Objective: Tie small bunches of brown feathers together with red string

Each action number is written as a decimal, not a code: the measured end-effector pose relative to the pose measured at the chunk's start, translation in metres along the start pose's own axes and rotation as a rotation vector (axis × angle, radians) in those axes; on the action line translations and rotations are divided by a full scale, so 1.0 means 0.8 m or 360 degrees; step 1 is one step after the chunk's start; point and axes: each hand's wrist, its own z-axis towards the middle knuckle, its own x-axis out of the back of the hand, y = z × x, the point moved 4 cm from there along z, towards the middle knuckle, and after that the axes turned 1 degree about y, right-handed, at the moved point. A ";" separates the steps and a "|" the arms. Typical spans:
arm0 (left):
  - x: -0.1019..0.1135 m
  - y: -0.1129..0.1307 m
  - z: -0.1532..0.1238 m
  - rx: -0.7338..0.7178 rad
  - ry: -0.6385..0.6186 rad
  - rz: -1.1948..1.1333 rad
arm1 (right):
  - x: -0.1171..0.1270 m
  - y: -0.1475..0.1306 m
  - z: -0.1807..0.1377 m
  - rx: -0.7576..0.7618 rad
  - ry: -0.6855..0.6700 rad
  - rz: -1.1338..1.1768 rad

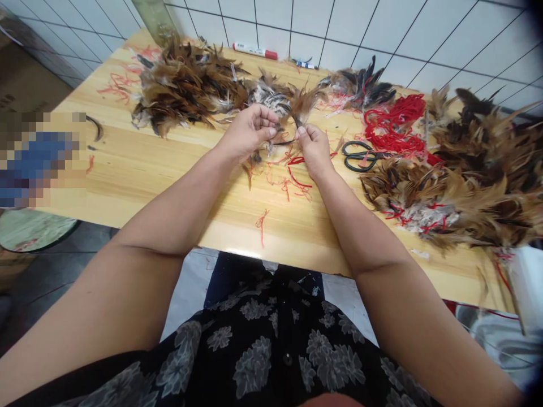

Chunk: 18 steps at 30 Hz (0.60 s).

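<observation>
Several feather bunches (428,217) red-tied; left heap (182,85) apparently untied. Right hand (315,147) pinches feather tuft (304,105); left hand (252,131) curled (grip: can't tell).

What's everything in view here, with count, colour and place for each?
Table: one, pale wood, centre
Held feather bunch: one, brown, in right fingers
Loose feathers: too many to count, brown, grey, black, along table's back and right
Red cord: one tangle, red, right of centre
Scissors: one pair, black handles, right of right hand
Large marker: one, white and red, near wall
Small marker: one, blue and white, beside it
Thread scraps: many, reddish, scattered
Container: one, green, back left
Tiles: many, white, behind table
Blurred patch: one, mostly blue, left, contents hidden
Round top: one, pale green, lower left
Shirt: one, black with grey flowers, bottom
Left hand, right hand: two, bare, centre
</observation>
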 end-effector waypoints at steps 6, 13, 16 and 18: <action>-0.003 -0.010 0.006 -0.0043 -0.0027 -0.0016 | 0.001 -0.009 -0.003 -0.0073 0.0019 -0.0083; -0.015 -0.003 -0.004 0.0140 -0.0022 -0.0274 | 0.003 -0.014 -0.005 -0.0095 0.0009 -0.0124; -0.019 0.000 -0.006 0.0179 -0.0039 -0.0426 | 0.003 -0.017 -0.006 -0.0097 -0.0007 -0.0103; -0.022 0.000 -0.006 0.0200 -0.0045 -0.0493 | 0.002 -0.017 -0.006 -0.0101 -0.0012 -0.0086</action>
